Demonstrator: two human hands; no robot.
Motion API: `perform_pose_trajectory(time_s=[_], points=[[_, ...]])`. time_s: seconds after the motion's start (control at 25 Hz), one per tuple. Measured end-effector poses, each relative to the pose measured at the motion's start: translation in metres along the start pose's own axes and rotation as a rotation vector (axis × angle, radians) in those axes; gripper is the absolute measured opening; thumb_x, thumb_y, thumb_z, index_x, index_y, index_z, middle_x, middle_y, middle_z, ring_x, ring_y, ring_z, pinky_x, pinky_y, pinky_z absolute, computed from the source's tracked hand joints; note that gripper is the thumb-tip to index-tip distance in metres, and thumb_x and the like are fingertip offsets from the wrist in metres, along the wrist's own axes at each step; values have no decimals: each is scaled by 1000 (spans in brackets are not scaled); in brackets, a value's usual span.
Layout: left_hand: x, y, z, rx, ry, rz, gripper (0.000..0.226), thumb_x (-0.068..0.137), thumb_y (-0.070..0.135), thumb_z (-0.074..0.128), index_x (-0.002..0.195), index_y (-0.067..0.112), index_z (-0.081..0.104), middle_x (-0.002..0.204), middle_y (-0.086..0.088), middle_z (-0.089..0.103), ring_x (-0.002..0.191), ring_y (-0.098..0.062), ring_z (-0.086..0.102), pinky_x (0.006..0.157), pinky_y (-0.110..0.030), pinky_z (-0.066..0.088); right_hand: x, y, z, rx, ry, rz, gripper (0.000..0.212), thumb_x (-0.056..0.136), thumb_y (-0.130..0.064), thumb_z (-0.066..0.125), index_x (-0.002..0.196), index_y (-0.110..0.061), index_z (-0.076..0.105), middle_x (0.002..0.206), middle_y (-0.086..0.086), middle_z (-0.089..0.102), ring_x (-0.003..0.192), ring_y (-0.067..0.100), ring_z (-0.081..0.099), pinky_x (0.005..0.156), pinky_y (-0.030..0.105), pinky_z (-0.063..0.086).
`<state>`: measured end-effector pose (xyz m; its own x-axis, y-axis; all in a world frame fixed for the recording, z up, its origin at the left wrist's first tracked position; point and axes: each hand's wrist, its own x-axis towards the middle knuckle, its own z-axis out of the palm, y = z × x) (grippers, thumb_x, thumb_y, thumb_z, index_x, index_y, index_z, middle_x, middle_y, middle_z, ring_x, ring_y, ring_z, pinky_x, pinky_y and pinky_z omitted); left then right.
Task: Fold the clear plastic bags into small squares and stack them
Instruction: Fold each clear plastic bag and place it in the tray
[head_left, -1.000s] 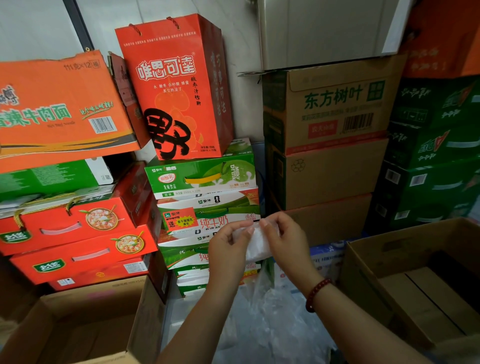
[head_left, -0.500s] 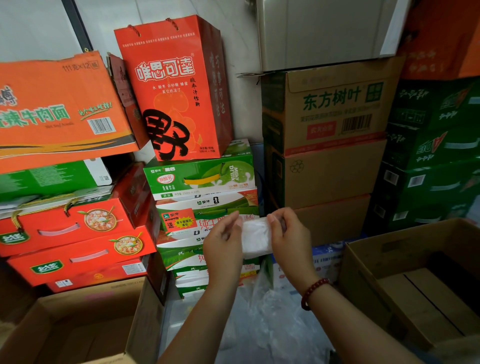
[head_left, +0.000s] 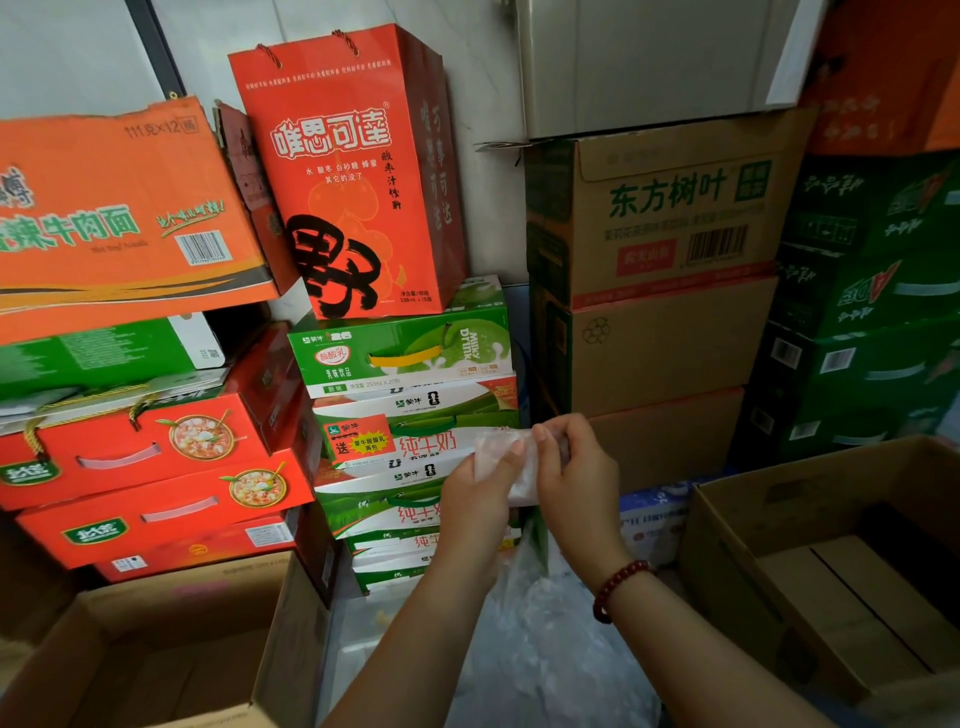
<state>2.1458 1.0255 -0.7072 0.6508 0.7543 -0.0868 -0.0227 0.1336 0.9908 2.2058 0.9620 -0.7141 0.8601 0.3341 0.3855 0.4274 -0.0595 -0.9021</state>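
We raise both bare forearms from the lower edge of the view, converging at chest height. Our left hand (head_left: 480, 491) shows its back to the camera, fingers curled forward and thumb tip up, pinching the folded clear plastic bag (head_left: 506, 462). Our right hand (head_left: 576, 467) sits just beside it, fingers bent over the bag's top edge. A dark red bead bracelet (head_left: 615, 587) circles our right wrist.
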Motion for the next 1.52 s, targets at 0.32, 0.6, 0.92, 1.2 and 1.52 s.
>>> perform_pose_trajectory(time_s=[0.32,0.6,0.92,1.2,1.52], points=[[-4,2,5,187,254,252,20,97,29,51,80,20,58,78,4,61,70,-6,56,56,-15,42,-1,-2,7,22,37,13,11,98,-20,48,88,-16,52,75,-10,57,70,4,58,53,20,48],[-2,0,6,281,333,417,28,101,22,42,76,13,52,69,5,53,63,-4,49,52,-10,38,1,-5,5,25,26,-14,8,98,-20,47,91,-18,51,76,-12,55,71,4,57,58,33,53],[7,4,-4,94,147,163,23,101,24,41,87,18,58,87,0,60,83,-18,58,61,-21,46,13,0,-6,6,-71,-6,14,99,-22,46,94,-21,59,80,-13,59,75,4,58,62,28,52],[21,3,-41,160,-365,-146,32,78,33,69,101,11,72,93,-9,72,82,-21,67,65,-30,52,26,4,-26,-30,-478,43,16,92,-21,58,98,-32,67,92,7,69,87,23,64,80,41,54],[19,1,-38,32,-24,-65,8,90,10,62,91,14,68,93,-7,71,89,-25,64,85,-42,52,26,-4,-33,150,-528,515,27,92,-37,58,92,-12,66,65,0,47,53,10,40,51,22,36]])
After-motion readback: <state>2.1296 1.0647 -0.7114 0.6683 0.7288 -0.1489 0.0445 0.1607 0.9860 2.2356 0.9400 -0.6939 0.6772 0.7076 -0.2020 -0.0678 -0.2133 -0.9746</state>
